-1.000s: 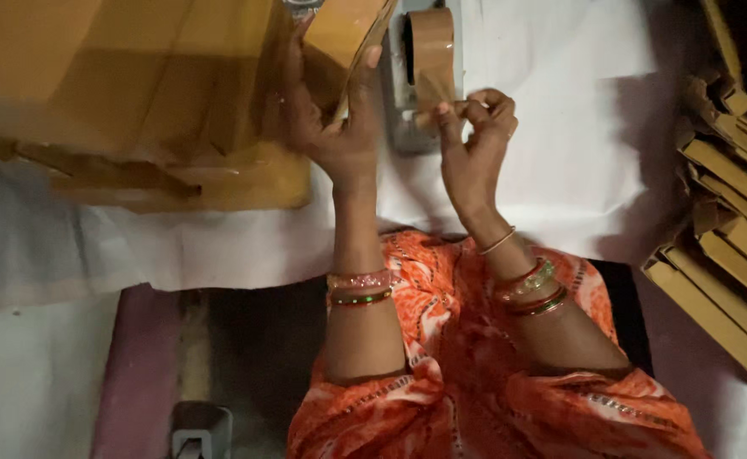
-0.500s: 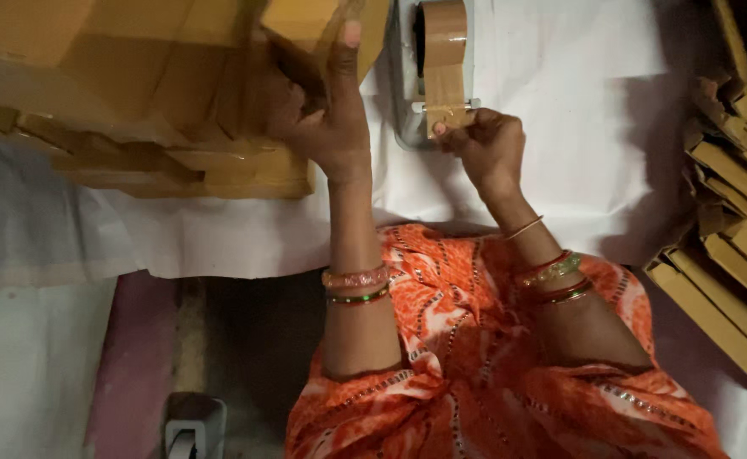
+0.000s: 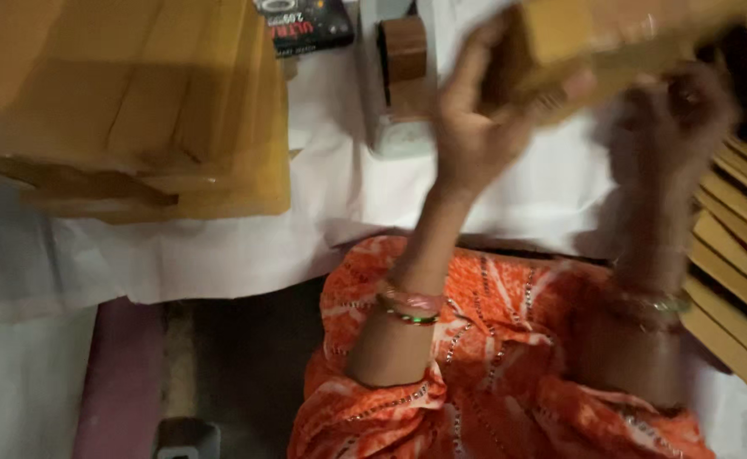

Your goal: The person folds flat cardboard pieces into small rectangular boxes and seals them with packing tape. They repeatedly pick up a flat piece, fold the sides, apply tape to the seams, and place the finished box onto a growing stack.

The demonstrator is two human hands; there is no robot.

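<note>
Cardboard box — between 2 hands

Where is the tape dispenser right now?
The tape dispenser stands top centre on the white cloth, between the cardboard stack and the left hand.

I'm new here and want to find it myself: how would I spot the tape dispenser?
Start at the white cloth covering the table, and look to its far edge, right of the big stack of cardboard boxes. There stands the tape dispenser, just left of the left hand. Unlike the yellow-brown boxes around it, it is pale grey and carries a roll of brown tape.
</note>
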